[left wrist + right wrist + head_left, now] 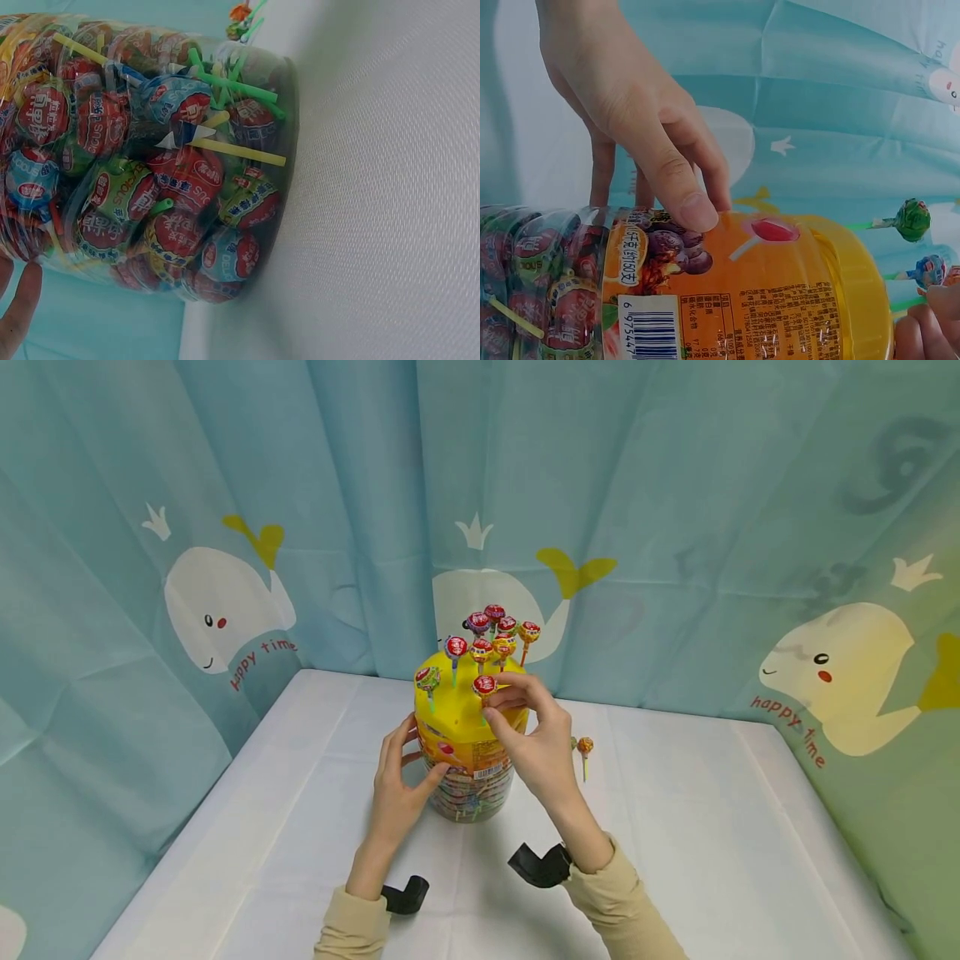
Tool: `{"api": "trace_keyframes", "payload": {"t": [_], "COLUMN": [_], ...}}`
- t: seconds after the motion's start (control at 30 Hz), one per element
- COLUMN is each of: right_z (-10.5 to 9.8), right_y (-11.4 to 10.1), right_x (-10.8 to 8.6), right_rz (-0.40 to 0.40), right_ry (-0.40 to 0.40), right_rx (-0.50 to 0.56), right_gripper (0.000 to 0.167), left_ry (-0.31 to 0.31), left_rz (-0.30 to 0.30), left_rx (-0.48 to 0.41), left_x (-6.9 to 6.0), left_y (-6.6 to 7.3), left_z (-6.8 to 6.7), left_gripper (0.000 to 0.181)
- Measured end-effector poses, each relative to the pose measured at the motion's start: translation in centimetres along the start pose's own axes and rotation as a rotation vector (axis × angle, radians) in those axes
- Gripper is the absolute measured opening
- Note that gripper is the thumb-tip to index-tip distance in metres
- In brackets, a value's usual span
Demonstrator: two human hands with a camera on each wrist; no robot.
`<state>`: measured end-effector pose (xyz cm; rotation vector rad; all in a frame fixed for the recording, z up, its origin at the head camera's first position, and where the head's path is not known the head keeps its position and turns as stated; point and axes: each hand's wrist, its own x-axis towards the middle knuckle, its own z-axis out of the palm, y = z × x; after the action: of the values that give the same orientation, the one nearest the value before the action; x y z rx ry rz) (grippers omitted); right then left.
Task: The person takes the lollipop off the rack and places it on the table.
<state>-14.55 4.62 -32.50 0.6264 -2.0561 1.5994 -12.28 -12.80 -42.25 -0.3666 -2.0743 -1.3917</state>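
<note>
A clear jar (468, 797) of wrapped lollipops stands upright under a yellow lid (450, 718). My left hand (397, 797) grips its left side, thumb on the label (757, 262) near the barcode. With thumb and fingers, my right hand (543, 747) pinches a red-and-orange lollipop (485, 686) upright over the lid's front right; the fingers partly cover its stick. Several other lollipops stand in the lid, including a green one (428, 678) at the left and a purple one (456, 647). In the left wrist view, left-hand fingers (22, 307) show beside the jar (150, 165).
On the white table (675, 827), an orange lollipop (585, 746) lies right of the jar, with another partly hidden behind my right hand. A blue curtain (360, 485) with whale prints hangs behind the table. Black mounts sit at both wrists.
</note>
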Motion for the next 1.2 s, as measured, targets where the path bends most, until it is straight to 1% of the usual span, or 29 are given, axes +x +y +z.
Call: {"api": "trace_keyframes", "payload": {"t": [0.17,0.37,0.53,0.67,0.73,0.87,1.0,1.13,1.2], "right_z": [0.1,0.1,0.1,0.0,-0.2,-0.7,-1.5,-2.7,-3.4], "right_y": [0.1,0.0,-0.2,-0.5,-0.7,-0.8,-0.3,0.9,1.6], "right_x": [0.0,0.0,0.1,0.2,0.3,0.3,0.0,-0.5,-0.9], "right_rz": [-0.003,-0.007,-0.015,-0.054,-0.082,-0.13,-0.152,-0.151,-0.134], "right_ry": [-0.003,0.002,0.013,0.029,0.042,0.071,0.103,0.15,0.172], "right_rx": [-0.009,-0.016,-0.005,0.017,0.033,0.066,0.087,0.097,0.099], "right_gripper": [0.031,0.031,0.032,0.034,0.034,0.034,0.032,0.032,0.032], "left_ry": [-0.001,-0.004,-0.009,-0.01,-0.008,-0.001,0.004,0.002,-0.002], "left_rz": [-0.012,-0.011,-0.033,-0.045,-0.035,-0.005,0.015,0.017,0.012], "left_rx": [-0.005,-0.005,-0.003,-0.005,-0.005,-0.007,-0.005,-0.004,-0.009], "left_x": [0.0,-0.1,-0.1,-0.1,0.0,0.0,-0.1,-0.1,0.0], "left_y": [0.0,-0.1,0.0,0.1,0.0,-0.1,-0.2,-0.2,-0.1], "left_z": [0.0,0.0,0.0,0.0,0.0,0.0,0.0,0.0,0.0], "left_gripper": [0.078,0.078,0.078,0.078,0.078,0.079,0.078,0.078,0.078]}}
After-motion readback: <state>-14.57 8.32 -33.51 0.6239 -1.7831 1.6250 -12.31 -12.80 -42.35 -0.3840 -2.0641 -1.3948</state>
